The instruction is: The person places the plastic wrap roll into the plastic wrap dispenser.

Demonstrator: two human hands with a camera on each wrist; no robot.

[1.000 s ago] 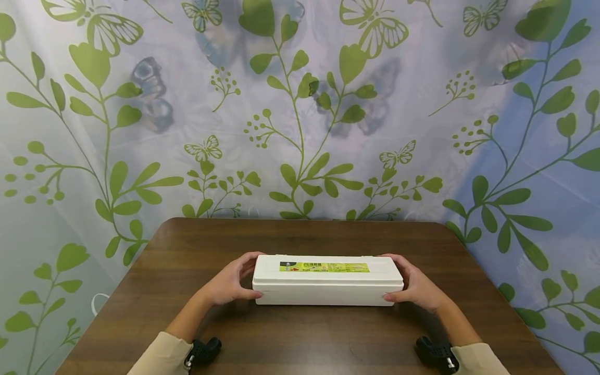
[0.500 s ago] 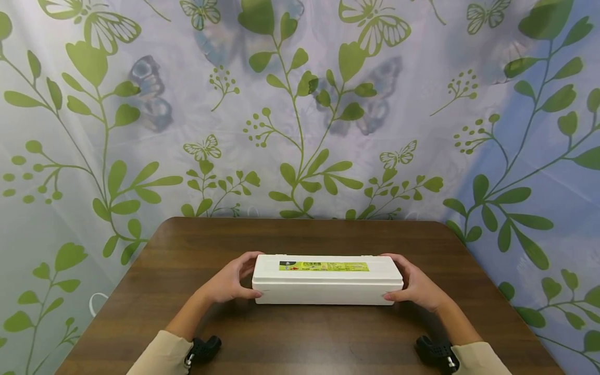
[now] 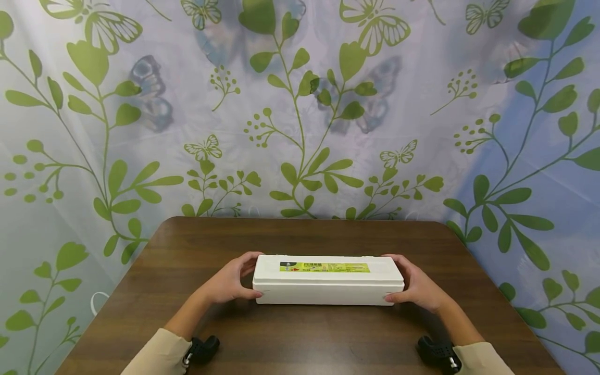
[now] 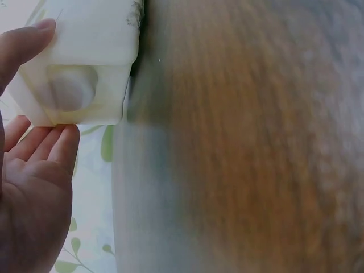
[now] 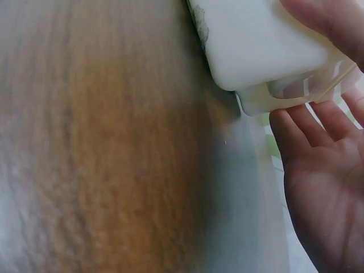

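A long white cling film box (image 3: 328,292) with a yellow-green printed label (image 3: 324,267) on its lid sits on the table, its long side towards me. My left hand (image 3: 229,281) grips its left end, thumb on the front face and fingers round the back corner. At the other end my right hand (image 3: 419,286) holds it the same way. The left wrist view shows a rounded hollow in the end of the box (image 4: 94,34), with the fingertips against its far edge. In the right wrist view the fingers lie along the end of the box (image 5: 256,45), the thumb over its front.
The brown wood-grain table (image 3: 300,338) reaches back to a hanging curtain (image 3: 300,104) printed with green leaves and butterflies. Black straps (image 3: 202,350) sit at both wrists, beside beige sleeves. A white loop (image 3: 97,302) hangs by the table's left edge.
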